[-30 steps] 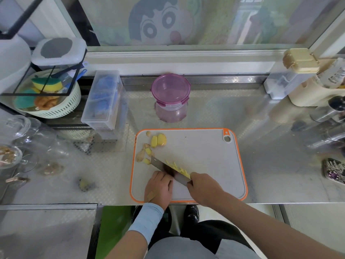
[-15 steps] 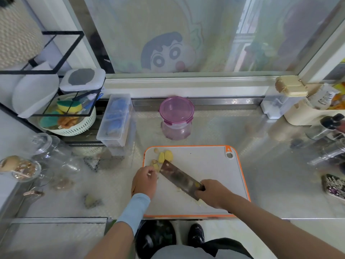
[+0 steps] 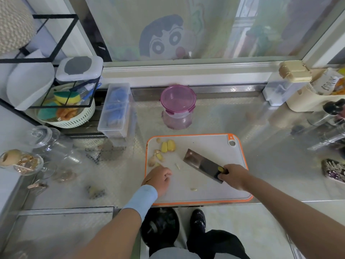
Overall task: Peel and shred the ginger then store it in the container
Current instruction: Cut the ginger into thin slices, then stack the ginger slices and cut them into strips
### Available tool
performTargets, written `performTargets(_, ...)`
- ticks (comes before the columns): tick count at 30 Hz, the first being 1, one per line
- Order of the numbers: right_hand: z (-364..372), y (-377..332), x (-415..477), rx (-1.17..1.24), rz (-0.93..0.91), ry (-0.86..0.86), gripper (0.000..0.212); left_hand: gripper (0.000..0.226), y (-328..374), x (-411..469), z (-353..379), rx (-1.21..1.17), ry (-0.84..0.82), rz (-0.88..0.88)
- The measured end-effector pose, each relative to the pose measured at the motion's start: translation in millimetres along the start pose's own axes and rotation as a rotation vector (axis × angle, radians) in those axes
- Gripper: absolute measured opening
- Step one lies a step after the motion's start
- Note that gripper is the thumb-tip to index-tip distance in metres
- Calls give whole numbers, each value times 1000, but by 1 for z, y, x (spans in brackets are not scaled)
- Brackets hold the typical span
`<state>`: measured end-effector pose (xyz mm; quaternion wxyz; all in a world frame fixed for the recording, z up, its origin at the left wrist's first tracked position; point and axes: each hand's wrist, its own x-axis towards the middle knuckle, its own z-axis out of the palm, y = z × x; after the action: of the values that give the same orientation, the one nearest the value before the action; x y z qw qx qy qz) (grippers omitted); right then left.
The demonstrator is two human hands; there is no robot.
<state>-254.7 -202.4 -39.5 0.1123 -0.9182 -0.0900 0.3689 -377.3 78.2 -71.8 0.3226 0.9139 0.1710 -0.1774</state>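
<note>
At the back edge of the counter point(image 3: 280, 146) we find the container point(image 3: 178, 101), a clear round jar with its purple lid clipped on; what it holds is hard to make out through the tinted wall. Left of it a clear lidded box point(image 3: 115, 109) holds blue items we cannot identify, and a white slotted basket point(image 3: 71, 120) holds sponges and an orange cloth. The cutting board point(image 3: 205, 144) sits at the counter's front edge. Two peeled yellow ginger chunks point(image 3: 169, 146) lie in its back left corner, with peel scraps point(image 3: 155, 158) along its left edge. Our left hand point(image 3: 158, 179) rests just in front of those scraps, fingers curled under; the fingertips are hidden, so we cannot tell whether they pinch anything. Our right hand point(image 3: 233, 176) grips the cleaver point(image 3: 202, 164) by its handle near the board's right edge, blade angled toward the board's middle, a yellow slice point(image 3: 221, 168) stuck to it beside the thumb. Two pale slivers point(image 3: 178, 166) lie between the hands. A phone point(image 3: 334, 171) is cut off at the counter's right edge.
</note>
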Motion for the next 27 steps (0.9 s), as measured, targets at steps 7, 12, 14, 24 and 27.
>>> performTargets(7, 10, -16, -17, 89, -43, -3, 20, 30, 2, 3, 3, 43, 29, -82)
performTargets(12, 37, -39, -28, 94, -97, -138, 21, 31, -1, -1, -3, 78, 115, -203)
performTargets(14, 42, -39, -28, 86, -81, -164, 19, 32, -3, -3, -3, 92, 94, -213)
performTargets(24, 15, -6, -9, 198, 64, 117, 19, 39, 12, -11, -1, 74, -44, -115)
performTargets(27, 16, -11, -12, 207, 24, 107, 18, 38, 23, -8, -1, 81, -50, -97)
